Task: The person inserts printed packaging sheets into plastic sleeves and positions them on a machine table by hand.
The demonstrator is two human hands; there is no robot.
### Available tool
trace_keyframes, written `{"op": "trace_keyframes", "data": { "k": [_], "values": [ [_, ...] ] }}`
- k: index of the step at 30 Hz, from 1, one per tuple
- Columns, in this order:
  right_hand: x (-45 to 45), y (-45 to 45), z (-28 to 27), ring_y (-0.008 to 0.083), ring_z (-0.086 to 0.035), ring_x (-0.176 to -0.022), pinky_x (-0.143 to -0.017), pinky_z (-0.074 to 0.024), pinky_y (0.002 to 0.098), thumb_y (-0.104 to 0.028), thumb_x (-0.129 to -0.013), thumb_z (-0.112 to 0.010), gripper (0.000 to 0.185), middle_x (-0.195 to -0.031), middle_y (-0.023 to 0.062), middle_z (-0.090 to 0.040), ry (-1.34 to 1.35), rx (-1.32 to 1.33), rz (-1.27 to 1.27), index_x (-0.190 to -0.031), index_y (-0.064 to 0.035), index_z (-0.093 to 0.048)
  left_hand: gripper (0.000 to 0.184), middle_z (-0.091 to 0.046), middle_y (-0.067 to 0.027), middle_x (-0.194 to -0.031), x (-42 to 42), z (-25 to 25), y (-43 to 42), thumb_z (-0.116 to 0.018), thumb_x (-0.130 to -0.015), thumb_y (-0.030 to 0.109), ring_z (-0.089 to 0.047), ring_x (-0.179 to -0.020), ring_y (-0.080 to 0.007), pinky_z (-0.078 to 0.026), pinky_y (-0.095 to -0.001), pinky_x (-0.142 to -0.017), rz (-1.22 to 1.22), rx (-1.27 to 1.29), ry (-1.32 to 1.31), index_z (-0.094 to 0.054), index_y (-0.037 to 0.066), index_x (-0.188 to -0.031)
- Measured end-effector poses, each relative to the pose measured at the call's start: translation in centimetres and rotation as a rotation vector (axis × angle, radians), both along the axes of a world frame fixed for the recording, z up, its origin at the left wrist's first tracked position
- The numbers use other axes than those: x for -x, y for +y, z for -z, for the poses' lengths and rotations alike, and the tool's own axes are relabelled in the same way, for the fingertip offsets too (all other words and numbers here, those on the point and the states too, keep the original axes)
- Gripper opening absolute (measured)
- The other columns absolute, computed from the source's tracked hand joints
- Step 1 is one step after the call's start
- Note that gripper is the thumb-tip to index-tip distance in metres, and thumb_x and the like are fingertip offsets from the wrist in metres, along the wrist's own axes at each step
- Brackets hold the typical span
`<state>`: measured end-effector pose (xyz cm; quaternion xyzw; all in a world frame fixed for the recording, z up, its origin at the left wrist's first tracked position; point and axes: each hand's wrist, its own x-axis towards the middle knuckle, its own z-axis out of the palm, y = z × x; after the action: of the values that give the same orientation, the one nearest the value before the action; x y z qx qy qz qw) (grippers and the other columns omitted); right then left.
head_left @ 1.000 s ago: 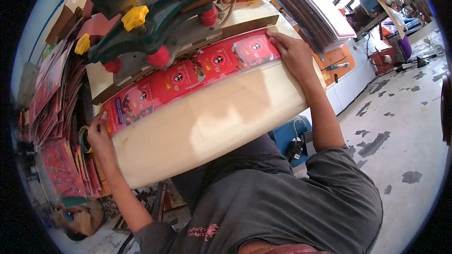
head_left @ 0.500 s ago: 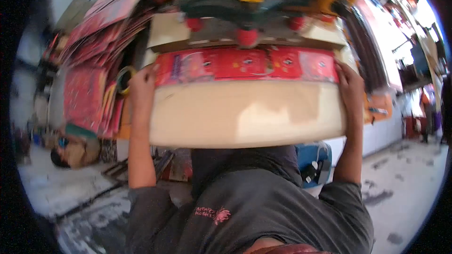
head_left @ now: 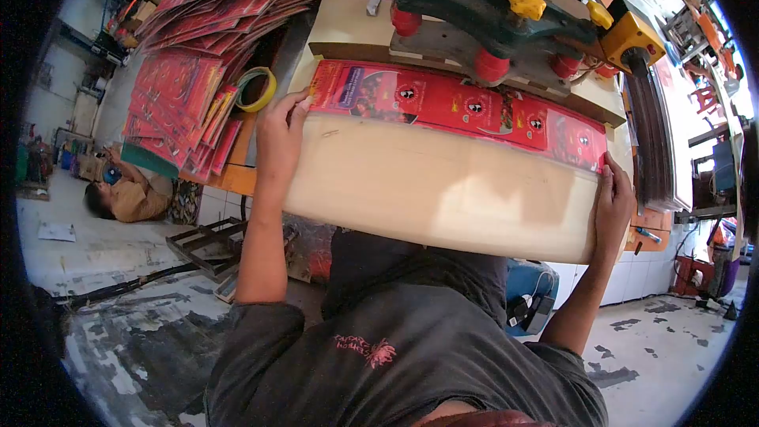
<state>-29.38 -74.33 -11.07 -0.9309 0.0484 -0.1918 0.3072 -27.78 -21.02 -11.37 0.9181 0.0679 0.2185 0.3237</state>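
Note:
A long red printed sheet (head_left: 466, 111) lies along the back of a pale board (head_left: 411, 174), under the front of a dark green press (head_left: 490, 8) with red feet and yellow knobs. My left hand (head_left: 278, 130) is closed at the sheet's left end, its thumb and fingertips at the corner. At the opposite end my right hand (head_left: 615, 204) pinches the right edge, with its fingertips near the sheet's corner. Both wrists rest beside the board's ends. The undersides of the sheet's ends and some fingers are hidden.
Stacked red printed sheets (head_left: 174, 103) pile up at the left, beside a yellow tape roll (head_left: 257, 88). A dark stack of boards (head_left: 652, 134) stands at the right. Another person (head_left: 130, 190) sits on the floor at far left. A blue container (head_left: 526, 285) is below the board.
The head view has tilted and shifted, so the press and board appear slanted and the picture is sharper. Both hands stay at the ends of the red printed sheet.

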Motion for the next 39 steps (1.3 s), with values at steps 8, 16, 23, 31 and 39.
{"op": "trace_keyframes", "data": {
  "k": [8,16,23,31,39],
  "values": [
    [0.1,0.3,0.0,0.0293,-0.067,-0.114,-0.100,-0.0495,0.0374,-0.015,-0.105,-0.052,0.032,-0.123,0.0205,-0.070,-0.016,0.007,-0.001,-0.130,0.0002,-0.067,0.027,-0.068,-0.0225,-0.103,0.0,0.2,0.1,-0.061,-0.101,0.020,-0.066,-0.099,-0.0381,-0.050,-0.0425,-0.089,-0.012,-0.062,0.015,-0.072,0.002,-0.118],
    [0.0,0.3,0.3,0.0293,-0.070,-0.105,-0.094,-0.0513,0.0373,-0.012,-0.101,-0.058,0.028,-0.113,0.0199,-0.072,-0.107,0.016,0.028,-0.122,0.0007,-0.070,0.032,-0.070,-0.0233,-0.117,0.0,-0.6,-0.7,-0.057,-0.103,0.018,-0.067,-0.109,-0.0346,-0.048,-0.0386,-0.099,0.037,-0.024,0.030,-0.067,-0.007,-0.119],
    [0.0,0.0,0.5,0.0330,-0.067,-0.082,-0.075,-0.0509,0.0399,-0.016,-0.099,-0.063,0.025,-0.092,0.0180,-0.068,-0.107,0.029,0.082,-0.119,-0.0053,-0.073,0.035,-0.069,-0.0217,-0.121,0.2,-0.4,-0.7,-0.054,-0.106,0.021,-0.065,-0.112,-0.0332,-0.047,-0.0394,-0.101,0.073,-0.045,0.037,-0.066,-0.008,-0.122],
    [0.1,0.0,0.2,0.0260,-0.065,-0.079,-0.073,-0.0494,0.0339,-0.014,-0.100,-0.061,0.027,-0.090,0.0160,-0.067,-0.052,0.049,0.100,-0.122,-0.0034,-0.072,0.037,-0.069,-0.0205,-0.119,0.2,-0.5,-1.0,-0.054,-0.106,0.024,-0.065,-0.111,-0.0325,-0.047,-0.0400,-0.100,0.024,-0.051,0.057,-0.066,-0.008,-0.121],
    [0.1,0.2,0.1,0.0342,-0.064,-0.081,-0.073,-0.0486,0.0427,-0.015,-0.098,-0.061,0.026,-0.087,0.0165,-0.063,-0.070,0.062,0.110,-0.121,-0.0082,-0.073,0.038,-0.069,-0.0209,-0.119,0.3,-0.7,-0.9,-0.054,-0.106,0.024,-0.065,-0.111,-0.0328,-0.047,-0.0402,-0.099,0.033,-0.063,0.081,-0.066,-0.007,-0.125]
  ]
}}
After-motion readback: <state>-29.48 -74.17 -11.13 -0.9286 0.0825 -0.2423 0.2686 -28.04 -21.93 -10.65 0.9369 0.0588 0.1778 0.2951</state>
